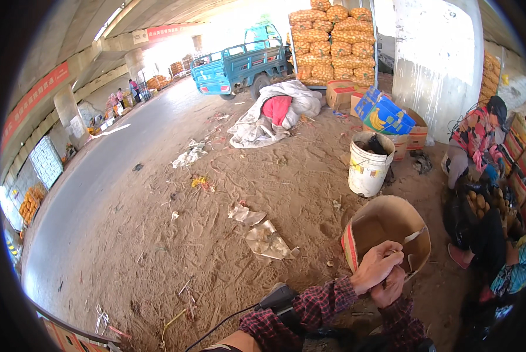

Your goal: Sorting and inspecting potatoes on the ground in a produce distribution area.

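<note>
Both of my hands meet over the near rim of an open cardboard box (384,211) that stands on the dirt ground at the lower right. My left hand (377,266) lies on top with curled fingers, and a small brownish thing shows between its fingers. Beneath and to the right, touching it, is my right hand (390,288), its fingers bent and partly hidden. What the hands hold is too small and covered to name. The box looks nearly empty, with a pale strip along its inner right wall.
A white plastic bucket (370,167) stands behind the box. Two people sit at the right beside a dark bag of potatoes (478,204). Farther back are a blue banana carton (386,114), stacked net sacks (333,48), a crumpled cover (263,132) and a blue cargo tricycle (232,70).
</note>
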Demonstrator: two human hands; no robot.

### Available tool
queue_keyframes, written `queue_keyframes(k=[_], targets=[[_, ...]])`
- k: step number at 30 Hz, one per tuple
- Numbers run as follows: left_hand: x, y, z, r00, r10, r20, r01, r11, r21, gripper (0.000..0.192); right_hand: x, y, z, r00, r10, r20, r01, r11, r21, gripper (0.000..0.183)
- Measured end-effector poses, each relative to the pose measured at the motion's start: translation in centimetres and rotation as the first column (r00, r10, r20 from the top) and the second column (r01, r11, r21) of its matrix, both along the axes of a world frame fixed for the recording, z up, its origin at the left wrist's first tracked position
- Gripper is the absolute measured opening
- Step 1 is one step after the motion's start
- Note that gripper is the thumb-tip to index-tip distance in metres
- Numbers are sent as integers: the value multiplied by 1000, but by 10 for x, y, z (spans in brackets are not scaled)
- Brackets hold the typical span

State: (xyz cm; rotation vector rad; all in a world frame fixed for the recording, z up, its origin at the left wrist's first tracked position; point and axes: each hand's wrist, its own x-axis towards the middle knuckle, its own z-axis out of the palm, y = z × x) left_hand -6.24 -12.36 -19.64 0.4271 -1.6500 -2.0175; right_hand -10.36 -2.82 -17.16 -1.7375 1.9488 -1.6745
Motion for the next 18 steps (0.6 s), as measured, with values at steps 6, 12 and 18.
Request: queue_keyframes(k=[6,12,18], targets=[[-5,1,-4,1000,6,6,-5,1000,-17,39,-6,1,-10,999,-9,-33,9,1000,-1,17],[-6,1,-10,1000,-8,4,8,1000,22,38,-3,0,-6,997,-19,-69,20,1000,6,23],[-4,2,-6,999,0,39,0,1000,-1,37,-4,2,-4,999,3,-50,-1,999,39,24]])
